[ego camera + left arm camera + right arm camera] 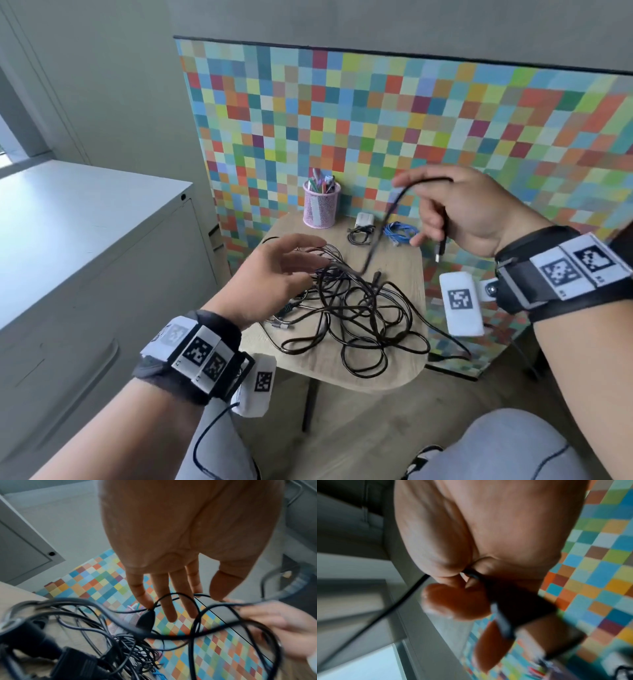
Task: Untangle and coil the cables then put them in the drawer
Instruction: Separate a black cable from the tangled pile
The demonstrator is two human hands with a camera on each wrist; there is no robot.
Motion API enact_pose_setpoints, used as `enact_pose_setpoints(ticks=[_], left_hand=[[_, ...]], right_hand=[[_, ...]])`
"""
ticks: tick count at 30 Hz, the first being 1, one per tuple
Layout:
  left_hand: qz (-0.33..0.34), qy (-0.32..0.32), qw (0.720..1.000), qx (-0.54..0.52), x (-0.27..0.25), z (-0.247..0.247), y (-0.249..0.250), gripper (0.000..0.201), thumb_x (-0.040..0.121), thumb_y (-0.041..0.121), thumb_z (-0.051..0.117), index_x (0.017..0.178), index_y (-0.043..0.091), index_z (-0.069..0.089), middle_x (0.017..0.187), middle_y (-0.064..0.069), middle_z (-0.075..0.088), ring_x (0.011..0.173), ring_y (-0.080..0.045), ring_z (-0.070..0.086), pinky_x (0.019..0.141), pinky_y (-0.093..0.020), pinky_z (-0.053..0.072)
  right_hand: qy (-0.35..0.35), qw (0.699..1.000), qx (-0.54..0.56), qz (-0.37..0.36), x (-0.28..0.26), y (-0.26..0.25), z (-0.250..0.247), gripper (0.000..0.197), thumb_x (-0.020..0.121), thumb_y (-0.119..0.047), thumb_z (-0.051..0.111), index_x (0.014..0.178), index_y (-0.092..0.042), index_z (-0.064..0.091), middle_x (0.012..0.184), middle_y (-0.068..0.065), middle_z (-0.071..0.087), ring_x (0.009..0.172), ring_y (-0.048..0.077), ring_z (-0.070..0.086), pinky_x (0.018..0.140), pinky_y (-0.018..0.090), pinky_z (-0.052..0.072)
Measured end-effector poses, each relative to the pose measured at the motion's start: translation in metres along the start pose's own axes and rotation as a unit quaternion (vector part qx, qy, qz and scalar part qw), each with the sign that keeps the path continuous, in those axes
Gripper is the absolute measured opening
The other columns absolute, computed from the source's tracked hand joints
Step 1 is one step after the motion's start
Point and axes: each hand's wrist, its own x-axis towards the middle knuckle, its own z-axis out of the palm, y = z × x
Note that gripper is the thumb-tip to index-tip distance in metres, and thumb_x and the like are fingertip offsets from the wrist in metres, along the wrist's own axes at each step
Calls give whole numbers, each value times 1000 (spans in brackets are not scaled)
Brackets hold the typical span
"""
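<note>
Cables: big black tangle (352, 308) sprawled over the middle of the little wooden table (407, 260), loops spilling past the right edge and the near edge, a few plugs poking out on its left side.
Right hand: my right hand (472, 212) is up in the air above the far right corner of the table, fingers curled round one black cable (394, 212). Its USB plug (440, 248) dangles below my palm, and the cord arcs over my fingers and runs down into the pile.
Left hand: my left hand (270, 274) hangs over the left side of the tangle, fingers spread and relaxed, not gripping anything. Wrist view is kinda blurry, but the fingertips look like they're just brushing a loop.
Far edge of the table: pink mesh pen cup (321, 205), then a white charger (363, 219) with a small coiled black cable (359, 236), then a blue cable (399, 233) bundled up beside it.
Off the left edge: grey cabinet (89, 246), its drawers closed.
Behind the table: colourful checkered panel (376, 120).
</note>
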Motion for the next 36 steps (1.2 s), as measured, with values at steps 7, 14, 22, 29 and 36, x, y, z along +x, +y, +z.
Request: enact_pose_setpoints(ticks=[7,14,22,29,36], left_hand=[[82,18,995,53,1,19,23,27,94,26,75,121,27,72,94,10,79,90,-4,74,85,-24,59],[201,203,957,55,29,2,73,11,96,24,73,102,23,82,85,14,77,70,5,65,65,-12,48],[282,90,955,32,37,8,128,28,98,-3,63,120,9,73,104,-7,78,72,-16,69,71,-29,61],[158,12,987,29,40,13,62,47,97,9,65,141,23,57,123,5,71,103,-12,68,99,-37,56],[90,2,983,162,44,27,26,24,104,41,56,97,27,74,83,22,72,75,10,64,74,-17,54]], right_hand=[[-18,981,178,-71,-8,-36,1,41,106,-4,35,132,-16,64,101,18,76,44,17,54,58,33,57],[-72,986,140,-55,-15,-6,13,24,105,-14,51,118,-19,71,66,3,49,36,11,30,50,33,47],[-114,988,70,-84,-13,9,76,11,102,-14,61,99,-16,72,69,10,43,40,13,32,53,34,54],[-34,971,207,-112,-3,-10,60,27,110,-20,45,97,-9,65,74,7,60,41,15,39,49,31,47],[25,950,253,-184,4,-44,42,26,112,-22,41,102,-12,63,78,3,65,45,15,43,54,29,44]])
